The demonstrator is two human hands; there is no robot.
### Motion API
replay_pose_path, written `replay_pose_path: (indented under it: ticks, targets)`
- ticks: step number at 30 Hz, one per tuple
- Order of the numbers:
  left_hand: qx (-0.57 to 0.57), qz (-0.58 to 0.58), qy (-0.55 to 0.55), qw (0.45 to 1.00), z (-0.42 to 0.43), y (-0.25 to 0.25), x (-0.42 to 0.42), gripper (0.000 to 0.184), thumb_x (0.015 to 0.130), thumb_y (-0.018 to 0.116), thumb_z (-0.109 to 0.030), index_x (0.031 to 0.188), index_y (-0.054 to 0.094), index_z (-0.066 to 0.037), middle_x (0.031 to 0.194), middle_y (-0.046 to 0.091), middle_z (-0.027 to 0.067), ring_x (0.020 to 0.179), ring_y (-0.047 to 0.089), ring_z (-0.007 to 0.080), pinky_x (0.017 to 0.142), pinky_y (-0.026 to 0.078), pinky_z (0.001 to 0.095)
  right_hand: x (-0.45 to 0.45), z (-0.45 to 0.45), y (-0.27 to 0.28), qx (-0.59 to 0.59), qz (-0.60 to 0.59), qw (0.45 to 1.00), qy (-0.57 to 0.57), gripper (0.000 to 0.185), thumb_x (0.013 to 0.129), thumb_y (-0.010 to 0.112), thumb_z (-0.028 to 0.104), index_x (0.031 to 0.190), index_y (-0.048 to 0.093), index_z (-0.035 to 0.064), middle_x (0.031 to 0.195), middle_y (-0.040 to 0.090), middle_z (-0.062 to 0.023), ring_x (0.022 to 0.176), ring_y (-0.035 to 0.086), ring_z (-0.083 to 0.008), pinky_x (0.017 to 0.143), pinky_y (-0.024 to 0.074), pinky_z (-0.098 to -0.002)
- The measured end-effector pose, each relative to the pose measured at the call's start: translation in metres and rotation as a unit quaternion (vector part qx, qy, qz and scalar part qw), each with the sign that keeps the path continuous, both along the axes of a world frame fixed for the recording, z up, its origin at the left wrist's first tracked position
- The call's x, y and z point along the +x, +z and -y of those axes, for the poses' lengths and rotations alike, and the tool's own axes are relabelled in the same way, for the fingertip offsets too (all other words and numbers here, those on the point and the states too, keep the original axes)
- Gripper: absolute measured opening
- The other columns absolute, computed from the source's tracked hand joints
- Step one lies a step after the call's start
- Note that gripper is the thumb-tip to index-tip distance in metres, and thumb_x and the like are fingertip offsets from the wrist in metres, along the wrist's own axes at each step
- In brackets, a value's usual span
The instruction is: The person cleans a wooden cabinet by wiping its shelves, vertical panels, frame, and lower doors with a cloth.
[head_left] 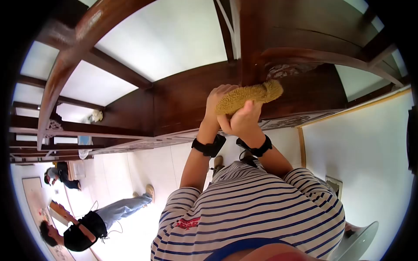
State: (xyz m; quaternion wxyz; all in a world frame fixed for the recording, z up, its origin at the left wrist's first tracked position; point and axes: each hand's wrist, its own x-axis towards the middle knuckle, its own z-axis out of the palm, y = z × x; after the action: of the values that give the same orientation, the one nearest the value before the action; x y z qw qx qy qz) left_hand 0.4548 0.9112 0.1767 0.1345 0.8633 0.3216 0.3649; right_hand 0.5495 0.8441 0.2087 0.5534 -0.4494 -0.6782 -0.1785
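A folded, fuzzy mustard-yellow cleaning cloth (244, 98) stretches between my hands, in front of a dark wooden post (251, 43). My left hand (214, 101) grips its left end, fingers curled over the top edge. Lower and to the right, my right hand (246, 119) is closed on the cloth, its thumb pressed against the near face. Behind the cloth lies the dark brown shelf board (187, 98) of a wooden display cabinet. The cloth's right end hangs past my right hand, beside a carved piece (287, 69) at the foot of the post. Some fingers are hidden behind the cloth.
Curved wooden framing (65, 71) rises at the left, with a small pale object (96, 115) on a shelf there. A white wall (361, 135) stands at the right. Two other people are at lower left, one holding a wooden tray-like piece (61, 211). A grey stool-like seat (359, 241) is behind me.
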Motion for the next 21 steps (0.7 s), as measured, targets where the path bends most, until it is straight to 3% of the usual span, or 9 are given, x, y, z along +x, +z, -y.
replay_pose_path:
  ticks: [3, 4, 5, 7, 8, 9, 11, 12, 21]
  targets:
    - [-0.103, 0.116, -0.062, 0.986, 0.014, -0.005, -0.003, 0.024, 0.075, 0.059, -0.013, 0.098, 0.061, -0.006, 0.095, 0.062, 0.0128, 0.090, 0.057, 0.0316, 0.079, 0.046, 0.0369, 0.002, -0.008, -0.010, 0.064, -0.003, 0.997, -0.037, 0.079, 0.072, 0.071, 0.023, 0.130, 0.023, -0.0030, 0.111, 0.042, -0.0314, 0.091, 0.046, -0.0519, 0.076, 0.0404, -0.0618]
    - [-0.214, 0.109, -0.069, 0.968, 0.024, -0.005, -0.007, 0.032, 0.080, 0.058, -0.015, 0.110, 0.058, -0.005, 0.109, 0.061, 0.0128, 0.103, 0.056, 0.0283, 0.088, 0.044, 0.0334, 0.009, -0.007, -0.011, 0.066, 0.016, 0.997, -0.039, 0.084, 0.071, 0.073, 0.020, 0.132, 0.020, -0.0029, 0.114, 0.040, -0.0327, 0.092, 0.047, -0.0511, 0.073, 0.0444, -0.0576]
    - [-0.221, 0.111, -0.064, 0.967, 0.029, -0.006, -0.009, 0.032, 0.080, 0.058, -0.015, 0.110, 0.058, -0.005, 0.109, 0.061, 0.0128, 0.103, 0.056, 0.0283, 0.088, 0.044, 0.0334, 0.013, -0.007, -0.015, 0.059, 0.016, 0.998, -0.034, 0.084, 0.071, 0.073, 0.020, 0.132, 0.020, -0.0029, 0.114, 0.040, -0.0327, 0.092, 0.047, -0.0511, 0.073, 0.0444, -0.0576]
    - [-0.478, 0.252, -0.053, 0.840, 0.037, -0.009, -0.011, 0.044, 0.084, 0.057, -0.017, 0.124, 0.049, -0.002, 0.122, 0.055, 0.0113, 0.114, 0.051, 0.0228, 0.096, 0.039, 0.0305, 0.023, -0.013, -0.024, 0.084, -0.011, 0.996, -0.006, 0.086, 0.071, 0.073, 0.018, 0.133, 0.018, -0.0019, 0.116, 0.040, -0.0335, 0.092, 0.049, -0.0494, 0.073, 0.0470, -0.0534]
    - [-0.539, 0.279, -0.054, 0.793, 0.043, 0.004, -0.010, 0.051, 0.087, 0.051, -0.021, 0.132, 0.039, 0.000, 0.128, 0.049, 0.0095, 0.119, 0.047, 0.0195, 0.101, 0.035, 0.0305, 0.027, -0.015, -0.022, 0.085, -0.020, 0.996, 0.013, 0.086, 0.070, 0.073, 0.017, 0.133, 0.018, -0.0016, 0.119, 0.040, -0.0351, 0.096, 0.052, -0.0485, 0.075, 0.0491, -0.0485]
    - [-0.540, 0.284, -0.050, 0.791, 0.046, 0.001, -0.010, 0.051, 0.087, 0.051, -0.021, 0.132, 0.039, 0.000, 0.128, 0.049, 0.0095, 0.119, 0.047, 0.0195, 0.101, 0.035, 0.0305, 0.031, -0.018, -0.027, 0.083, -0.018, 0.996, 0.019, 0.086, 0.070, 0.073, 0.017, 0.133, 0.018, -0.0016, 0.119, 0.040, -0.0351, 0.096, 0.052, -0.0485, 0.075, 0.0491, -0.0485]
    - [-0.501, 0.430, -0.123, 0.741, 0.053, -0.004, -0.009, 0.051, 0.090, 0.043, -0.024, 0.135, 0.036, -0.001, 0.130, 0.047, 0.0101, 0.120, 0.045, 0.0206, 0.102, 0.033, 0.0322, 0.033, -0.021, -0.035, 0.026, -0.092, 0.987, 0.128, 0.084, 0.070, 0.073, 0.016, 0.132, 0.021, -0.0022, 0.122, 0.039, -0.0357, 0.099, 0.053, -0.0483, 0.077, 0.0498, -0.0464]
    - [-0.462, 0.450, -0.141, 0.751, 0.056, -0.001, -0.006, 0.051, 0.092, 0.037, -0.027, 0.136, 0.035, -0.001, 0.130, 0.047, 0.0102, 0.120, 0.046, 0.0210, 0.102, 0.034, 0.0330, 0.035, -0.019, -0.031, 0.036, -0.072, 0.991, 0.104, 0.083, 0.069, 0.074, 0.016, 0.131, 0.023, -0.0020, 0.125, 0.039, -0.0349, 0.102, 0.053, -0.0469, 0.078, 0.0499, -0.0445]
    - [-0.462, 0.510, -0.069, 0.722, 0.053, -0.019, 0.021, 0.040, 0.098, 0.028, -0.026, 0.126, 0.045, -0.003, 0.121, 0.052, 0.0071, 0.113, 0.047, 0.0171, 0.100, 0.035, 0.0309, 0.038, -0.017, -0.058, -0.107, -0.210, 0.948, 0.215, 0.079, 0.067, 0.078, 0.020, 0.126, 0.031, -0.0034, 0.118, 0.048, -0.0250, 0.099, 0.055, -0.0414, 0.080, 0.0482, -0.0412]
